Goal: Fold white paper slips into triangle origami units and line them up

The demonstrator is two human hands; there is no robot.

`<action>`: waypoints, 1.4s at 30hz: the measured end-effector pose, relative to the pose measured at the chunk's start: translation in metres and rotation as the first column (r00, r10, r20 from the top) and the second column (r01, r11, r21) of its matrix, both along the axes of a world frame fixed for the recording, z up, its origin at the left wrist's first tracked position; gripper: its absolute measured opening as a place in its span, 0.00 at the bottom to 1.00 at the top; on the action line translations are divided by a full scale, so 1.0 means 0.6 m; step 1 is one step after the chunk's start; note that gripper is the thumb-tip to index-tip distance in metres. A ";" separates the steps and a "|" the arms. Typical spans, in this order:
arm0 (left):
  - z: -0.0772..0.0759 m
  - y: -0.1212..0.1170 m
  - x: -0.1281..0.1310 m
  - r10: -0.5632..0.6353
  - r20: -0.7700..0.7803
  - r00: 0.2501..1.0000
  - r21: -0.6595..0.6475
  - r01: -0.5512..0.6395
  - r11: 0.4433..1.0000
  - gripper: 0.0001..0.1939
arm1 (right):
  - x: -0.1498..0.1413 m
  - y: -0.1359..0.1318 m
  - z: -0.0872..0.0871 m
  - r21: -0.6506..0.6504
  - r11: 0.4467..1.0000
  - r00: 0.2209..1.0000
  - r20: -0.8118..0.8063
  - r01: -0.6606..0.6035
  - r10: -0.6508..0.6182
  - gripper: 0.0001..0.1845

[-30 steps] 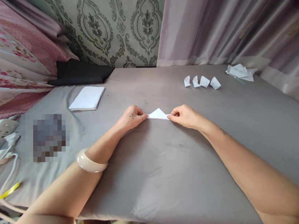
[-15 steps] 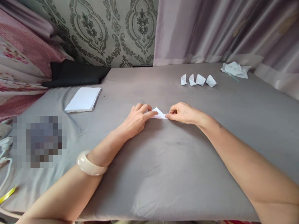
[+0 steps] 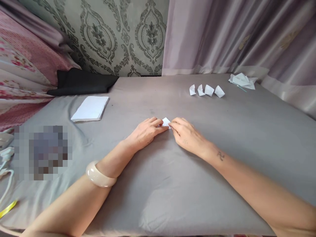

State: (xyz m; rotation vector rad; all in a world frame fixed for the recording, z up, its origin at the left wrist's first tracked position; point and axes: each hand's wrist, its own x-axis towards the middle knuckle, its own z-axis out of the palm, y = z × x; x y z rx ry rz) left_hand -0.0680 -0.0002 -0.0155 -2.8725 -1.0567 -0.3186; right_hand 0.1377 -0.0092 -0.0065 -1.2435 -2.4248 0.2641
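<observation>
A small folded piece of white paper (image 3: 166, 122) lies on the grey cloth between my hands, its pointed top showing. My left hand (image 3: 148, 131) rests at its left side, with fingers pressing on the paper's near edge. From the right, my right hand (image 3: 185, 133) has its fingers closed on the paper's right side, close to my left fingertips. The lower part and both sides of the paper are hidden under my fingers. A cream bangle (image 3: 100, 176) sits on my left forearm.
Several folded white paper pieces (image 3: 209, 90) stand in a row at the back right. Beyond them lies a pile of white papers (image 3: 242, 80) with a thin green stick. A stack of white paper (image 3: 91, 108) and black cloth (image 3: 85, 82) are left; a yellow strip (image 3: 8, 209) lies front left.
My right hand has come inward and turned over the paper's right side, close to my left fingers. Less of the paper's right end shows now. The view has tipped slightly upward.
</observation>
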 end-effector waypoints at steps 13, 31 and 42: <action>0.013 -0.025 0.016 0.197 -0.102 0.975 -0.088 -0.206 0.974 0.21 | 0.002 -0.058 0.008 0.132 0.990 0.956 0.281 0.051 -0.087 0.20; 0.021 -0.030 0.016 0.179 -0.062 0.982 -0.119 -0.186 0.975 0.21 | -0.007 -0.034 0.008 0.057 0.997 0.985 0.170 -0.047 0.037 0.19; 0.053 -0.025 -0.017 0.496 0.151 0.855 -0.241 -0.454 0.858 0.16 | 0.003 -0.047 0.002 0.177 0.982 0.961 0.253 0.068 -0.113 0.17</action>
